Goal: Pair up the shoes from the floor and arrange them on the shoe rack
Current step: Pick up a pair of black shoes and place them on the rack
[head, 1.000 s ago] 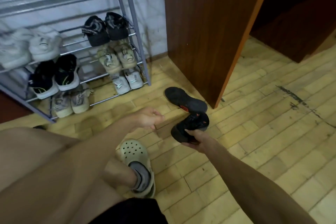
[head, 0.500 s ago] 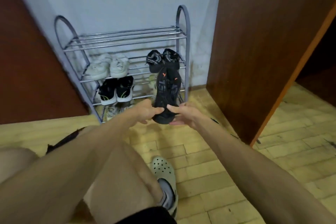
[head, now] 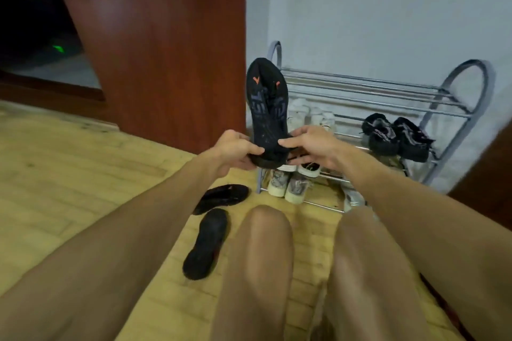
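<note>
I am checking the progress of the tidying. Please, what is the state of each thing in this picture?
black shoes: held up, soles together
left hand: gripping the black shoes
right hand: gripping the black shoes
black sandals: lying on the floor, unpaired
shoe rack: top shelf bare, lower shelves hold pairs
dark sneakers: paired on the rack

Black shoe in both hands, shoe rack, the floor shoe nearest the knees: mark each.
black shoe (head: pixel 267 108), head view, on its sole.
shoe rack (head: pixel 463 79), head view, on the right end hoop.
nearest floor shoe (head: pixel 206 243), head view, mid-body.
</note>
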`<state>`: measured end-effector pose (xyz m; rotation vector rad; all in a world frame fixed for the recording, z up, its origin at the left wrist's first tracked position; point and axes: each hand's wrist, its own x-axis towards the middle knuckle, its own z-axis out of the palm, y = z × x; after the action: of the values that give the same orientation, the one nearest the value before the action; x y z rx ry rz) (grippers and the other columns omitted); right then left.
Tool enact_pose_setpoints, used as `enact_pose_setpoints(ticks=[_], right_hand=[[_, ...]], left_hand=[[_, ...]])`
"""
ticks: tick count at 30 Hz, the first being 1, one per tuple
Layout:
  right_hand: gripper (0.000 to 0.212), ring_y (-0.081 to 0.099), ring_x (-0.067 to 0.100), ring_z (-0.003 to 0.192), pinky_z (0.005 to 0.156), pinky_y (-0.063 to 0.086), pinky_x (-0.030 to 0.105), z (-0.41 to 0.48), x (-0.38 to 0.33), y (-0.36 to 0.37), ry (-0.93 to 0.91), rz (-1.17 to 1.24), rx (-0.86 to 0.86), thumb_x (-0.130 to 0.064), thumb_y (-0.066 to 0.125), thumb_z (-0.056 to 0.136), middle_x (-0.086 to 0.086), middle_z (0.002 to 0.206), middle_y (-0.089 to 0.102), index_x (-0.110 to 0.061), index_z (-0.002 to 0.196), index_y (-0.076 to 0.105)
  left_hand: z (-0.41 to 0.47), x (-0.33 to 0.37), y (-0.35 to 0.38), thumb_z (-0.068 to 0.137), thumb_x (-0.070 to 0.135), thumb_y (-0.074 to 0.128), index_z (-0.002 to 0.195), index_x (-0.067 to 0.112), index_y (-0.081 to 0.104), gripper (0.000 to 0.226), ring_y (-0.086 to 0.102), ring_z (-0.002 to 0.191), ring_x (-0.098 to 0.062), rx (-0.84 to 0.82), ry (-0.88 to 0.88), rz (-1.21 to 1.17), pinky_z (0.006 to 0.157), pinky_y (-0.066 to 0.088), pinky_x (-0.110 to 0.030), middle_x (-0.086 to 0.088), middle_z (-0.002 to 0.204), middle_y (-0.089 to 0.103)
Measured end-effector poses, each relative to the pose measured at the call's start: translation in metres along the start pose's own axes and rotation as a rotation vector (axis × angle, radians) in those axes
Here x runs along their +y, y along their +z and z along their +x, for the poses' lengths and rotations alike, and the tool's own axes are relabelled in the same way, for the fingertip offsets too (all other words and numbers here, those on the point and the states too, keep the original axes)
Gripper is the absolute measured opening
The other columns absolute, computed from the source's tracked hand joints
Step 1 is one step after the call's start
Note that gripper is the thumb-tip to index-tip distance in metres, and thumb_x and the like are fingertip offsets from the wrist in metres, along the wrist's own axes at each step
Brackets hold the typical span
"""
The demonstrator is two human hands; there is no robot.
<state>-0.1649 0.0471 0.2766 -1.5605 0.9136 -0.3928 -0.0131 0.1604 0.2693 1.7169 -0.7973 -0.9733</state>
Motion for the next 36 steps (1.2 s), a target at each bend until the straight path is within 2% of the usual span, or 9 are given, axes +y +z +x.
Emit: enact_pose_setpoints(ticks=[2, 6, 9, 11, 15, 20, 24, 30, 36], right_hand=[[0.036, 0.07, 0.025, 0.093, 0.069, 0.061, 0.032, 0.02, -0.006, 0.031, 0.032, -0.036, -0.08, -0.009, 0.072, 0.083, 0.015, 0.111, 0.071, -0.002, 0.116, 0.062], [0.041, 0.068, 0.028, 0.102, 0.084, 0.058, 0.04, 0.059, 0.006, 0.088, 0.096, -0.086, -0.11, -0.008, 0.071, 0.084, 0.014, 0.116, 0.068, -0.001, 0.122, 0.059], [0.045, 0.064, 0.03, 0.11, 0.087, 0.057, 0.043, 0.087, 0.025, 0.116, 0.152, -0.07, -0.084, -0.007, 0.071, 0.084, 0.013, 0.122, 0.065, 0.001, 0.126, 0.056], [0.047, 0.062, 0.031, 0.112, 0.087, 0.057, 0.043, 0.108, 0.041, 0.128, 0.193, -0.07, -0.05, -0.006, 0.071, 0.084, 0.013, 0.123, 0.064, 0.001, 0.127, 0.055], [0.041, 0.066, 0.03, 0.102, 0.079, 0.057, 0.036, 0.148, 0.087, 0.138, 0.257, -0.174, 0.05, -0.011, 0.073, 0.083, 0.012, 0.116, 0.069, -0.005, 0.122, 0.062], [0.037, 0.066, 0.029, 0.1, 0.086, 0.056, 0.04, 0.189, 0.149, 0.142, 0.32, -0.354, 0.143, -0.022, 0.075, 0.08, 0.012, 0.109, 0.071, -0.006, 0.112, 0.07], [0.034, 0.065, 0.023, 0.1, 0.071, 0.045, 0.024, 0.213, 0.189, 0.158, 0.349, -0.427, 0.173, -0.025, 0.076, 0.077, 0.006, 0.107, 0.072, -0.016, 0.109, 0.072], [0.029, 0.066, 0.023, 0.1, 0.073, 0.046, 0.026, 0.245, 0.235, 0.176, 0.469, -0.333, 0.157, -0.024, 0.075, 0.078, 0.002, 0.106, 0.073, -0.021, 0.106, 0.073], [0.033, 0.067, 0.021, 0.097, 0.08, 0.053, 0.03, 0.269, 0.266, 0.178, 0.488, -0.234, 0.203, -0.018, 0.077, 0.076, 0.001, 0.104, 0.073, -0.02, 0.109, 0.072]], left_hand=[[0.008, -0.019, -0.028, 0.081, 0.003, 0.069, 0.109, -0.001, 0.063, 0.029, 0.07, 0.087, -0.026, 0.03, -0.022, -0.028, 0.068, 0.06, -0.033, -0.017, 0.106, 0.071], [0.029, -0.067, -0.062, 0.088, 0.002, 0.056, 0.11, 0.002, 0.06, 0.022, 0.067, 0.088, -0.024, 0.075, -0.085, -0.092, 0.065, 0.059, -0.028, -0.015, 0.107, 0.067], [0.052, -0.103, -0.073, 0.091, 0.005, 0.055, 0.111, 0.002, 0.06, 0.021, 0.065, 0.092, -0.026, 0.107, -0.144, -0.111, 0.073, 0.056, -0.03, -0.015, 0.107, 0.066], [0.07, -0.127, -0.077, 0.094, 0.014, 0.054, 0.115, 0.005, 0.058, 0.023, 0.065, 0.086, -0.022, 0.113, -0.165, -0.099, 0.067, 0.055, -0.025, -0.013, 0.103, 0.066], [0.11, -0.177, -0.083, 0.096, 0.029, 0.049, 0.115, 0.009, 0.056, 0.028, 0.062, 0.082, -0.018, 0.123, -0.241, -0.055, 0.072, 0.052, -0.027, -0.005, 0.093, 0.063], [0.166, -0.242, -0.093, 0.095, 0.031, 0.052, 0.106, 0.01, 0.059, 0.025, 0.058, 0.084, -0.02, 0.128, -0.32, 0.031, 0.071, 0.042, -0.029, 0.002, 0.082, 0.06], [0.207, -0.282, -0.094, 0.093, 0.026, 0.054, 0.116, 0.01, 0.062, 0.029, 0.058, 0.107, -0.023, 0.145, -0.31, 0.026, 0.085, 0.038, -0.026, -0.005, 0.108, 0.064], [0.257, -0.333, -0.109, 0.084, 0.021, 0.063, 0.137, 0.005, 0.046, 0.058, 0.045, 0.126, -0.03, 0.081, -0.188, 0.607, 0.108, 0.037, -0.036, -0.017, 0.137, 0.044], [0.307, -0.359, -0.112, 0.082, 0.032, 0.063, 0.148, 0.014, 0.026, 0.078, 0.028, 0.139, -0.034, 0.057, -0.224, 0.762, 0.115, 0.027, -0.047, -0.015, 0.152, 0.027]])
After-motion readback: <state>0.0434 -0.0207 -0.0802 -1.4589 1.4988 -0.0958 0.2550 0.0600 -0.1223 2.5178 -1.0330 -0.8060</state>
